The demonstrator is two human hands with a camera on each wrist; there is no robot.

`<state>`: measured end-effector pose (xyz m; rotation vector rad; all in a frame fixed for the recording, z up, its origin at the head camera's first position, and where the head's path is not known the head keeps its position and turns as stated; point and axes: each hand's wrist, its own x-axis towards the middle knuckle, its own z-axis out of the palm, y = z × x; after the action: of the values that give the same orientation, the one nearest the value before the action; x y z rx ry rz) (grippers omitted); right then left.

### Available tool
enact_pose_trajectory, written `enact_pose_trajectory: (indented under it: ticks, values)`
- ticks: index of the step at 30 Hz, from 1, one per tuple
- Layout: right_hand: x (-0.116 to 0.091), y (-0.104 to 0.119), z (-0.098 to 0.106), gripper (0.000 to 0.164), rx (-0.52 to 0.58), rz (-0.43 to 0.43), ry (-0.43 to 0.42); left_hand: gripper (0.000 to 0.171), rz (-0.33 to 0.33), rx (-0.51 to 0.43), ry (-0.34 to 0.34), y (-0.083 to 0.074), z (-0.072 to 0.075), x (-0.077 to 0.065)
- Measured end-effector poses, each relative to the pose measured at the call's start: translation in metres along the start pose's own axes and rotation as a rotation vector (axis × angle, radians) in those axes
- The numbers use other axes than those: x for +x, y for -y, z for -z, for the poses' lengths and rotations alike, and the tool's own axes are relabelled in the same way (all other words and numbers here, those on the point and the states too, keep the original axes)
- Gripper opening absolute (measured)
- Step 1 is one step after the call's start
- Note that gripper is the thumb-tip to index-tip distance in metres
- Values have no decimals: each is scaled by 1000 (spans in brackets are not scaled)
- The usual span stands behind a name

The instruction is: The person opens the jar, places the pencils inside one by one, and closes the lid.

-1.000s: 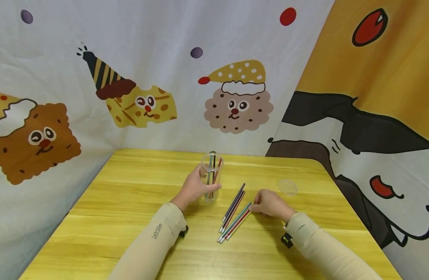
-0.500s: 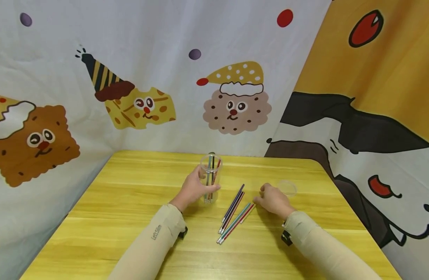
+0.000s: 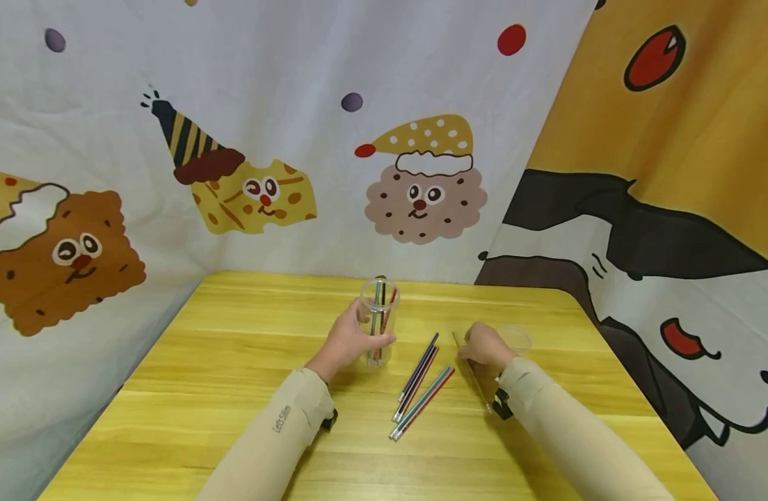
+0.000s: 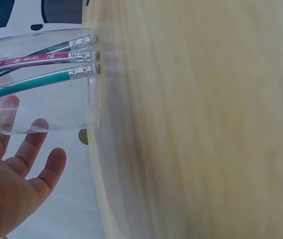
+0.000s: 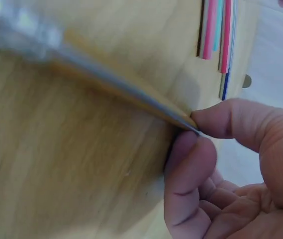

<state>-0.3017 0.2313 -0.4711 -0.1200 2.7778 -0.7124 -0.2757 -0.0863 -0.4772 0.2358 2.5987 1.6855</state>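
My left hand (image 3: pixel 348 342) is wrapped around a clear plastic cup (image 3: pixel 389 353) that stands upright near the middle of the table. Several pencils are inside it, eraser ends down; a teal pencil (image 4: pixel 42 83) and a pink one (image 4: pixel 42 59) show through the wall in the left wrist view. To the right, my right hand (image 3: pixel 484 346) pinches a yellow pencil (image 5: pixel 126 92) between thumb and index finger, its eraser end pointing back towards me. Between the hands several loose pencils (image 3: pixel 421 405) lie slantwise on the wood, their erasers at the near end.
Just beyond my right hand a round clear lid (image 3: pixel 518 339) lies flat, partly covered by the hand. The yellow wood-grain table (image 3: pixel 265 306) meets a cartoon-printed curtain (image 3: pixel 334 181) at its far edge.
My right hand has drawn the yellow pencil rightward out of the loose group and swung it to the opposite slant. My left hand and the cup stay put.
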Motion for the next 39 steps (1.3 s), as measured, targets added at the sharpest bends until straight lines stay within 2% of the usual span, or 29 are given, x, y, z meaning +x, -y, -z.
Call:
enact_pose_trajectory:
  ticks: [4, 7, 10, 11, 15, 17, 19, 22, 26, 30, 34, 39]
  values:
    - [-1, 3, 8, 46, 49, 1, 39, 80, -2, 2, 9, 1, -2, -1]
    - [-4, 14, 28, 32, 117, 70, 11, 81, -4, 9, 11, 2, -2, 0]
    - [-9, 39, 59, 13, 220, 175, -92, 81, -8, 15, 5, 1, 0, 1]
    - [-12, 50, 70, 18, 258, 214, -140, 81, -9, 16, 5, 0, 1, 1]
    - [-27, 94, 103, 56, 451, 390, -398, 82, -7, 12, 10, -2, 2, 1]
    - [-34, 115, 110, 70, 593, 482, -497, 80, -6, 13, 9, -2, 2, 1]
    - [-37, 132, 109, 75, 714, 574, -555, 77, -5, 15, 5, -2, 1, 1]
    - [-37, 152, 96, 74, 802, 660, -552, 72, -6, 16, -1, -2, 0, 1]
    - [-30, 161, 70, 73, 758, 710, -526, 69, -5, 19, 0, -2, -2, 1]
    - [-25, 160, 50, 72, 641, 722, -511, 71, -11, 11, 7, -1, -2, 0]
    - [-22, 158, 35, 72, 526, 721, -489, 73, -17, -3, 8, 0, -1, 0]
    - [-20, 154, 22, 70, 458, 696, -448, 75, -23, -12, 9, 0, 0, 0]
